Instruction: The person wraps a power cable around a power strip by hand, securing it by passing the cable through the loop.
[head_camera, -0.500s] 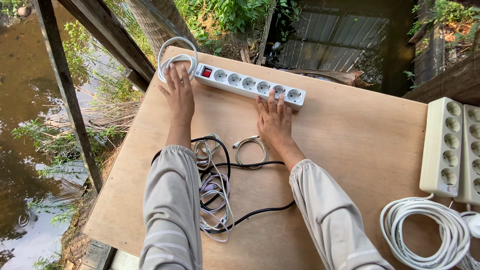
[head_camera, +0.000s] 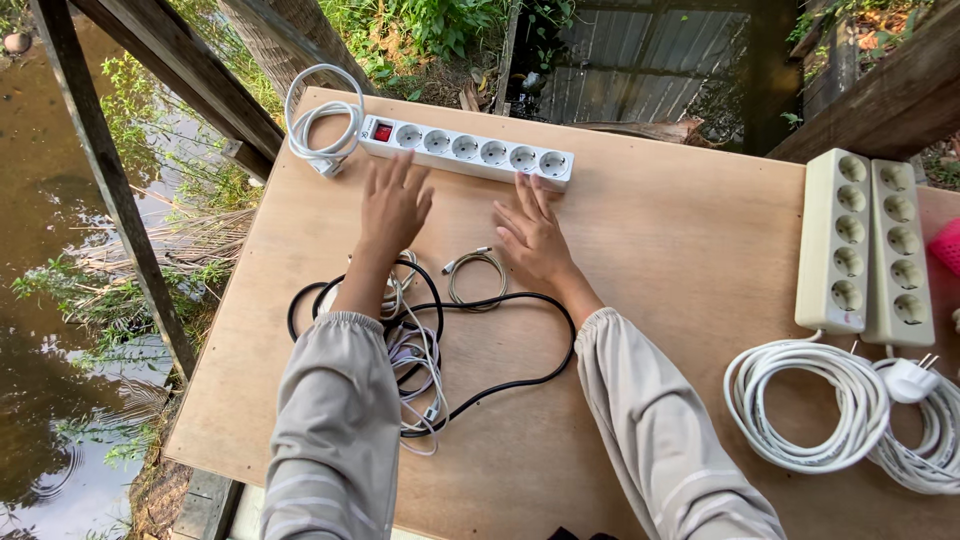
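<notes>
White six-socket power strip (head_camera: 468, 152), lying flat along the far edge of the plywood tabletop (head_camera: 680, 230), at about 11 o'clock from the board's centre. Its red rocker switch (head_camera: 383, 132) sits at the left end, and its coiled white cord (head_camera: 322, 120) rests at 9 o'clock from that end, on the table corner.

Your left hand (head_camera: 393, 205) is open with the fingers spread, palm down, just at 6 o'clock from the switch end. Your right hand (head_camera: 530, 235) is likewise open and empty, its fingertips close under the strip's right end. Whether either hand touches the strip or the board cannot be told. Neither hand grips anything.

Judged from this pose, the step in hand is the handling of the strip itself, with both hands placed on its near side. A grasp would call for curling the fingers over the strip's two ends and minding the cord coil attached at the left.

At 6 o'clock from your hands lie a small coiled pale cable (head_camera: 476, 278) and a tangle of black and white cables (head_camera: 425, 345) between your sleeves. At 3 o'clock on the board lie two cream power strips (head_camera: 835, 240) side by side, with their white cord coils (head_camera: 805, 405) and a plug (head_camera: 908, 380) below them. Brown water (head_camera: 50, 250) lies beyond the table at 9 o'clock.
</notes>
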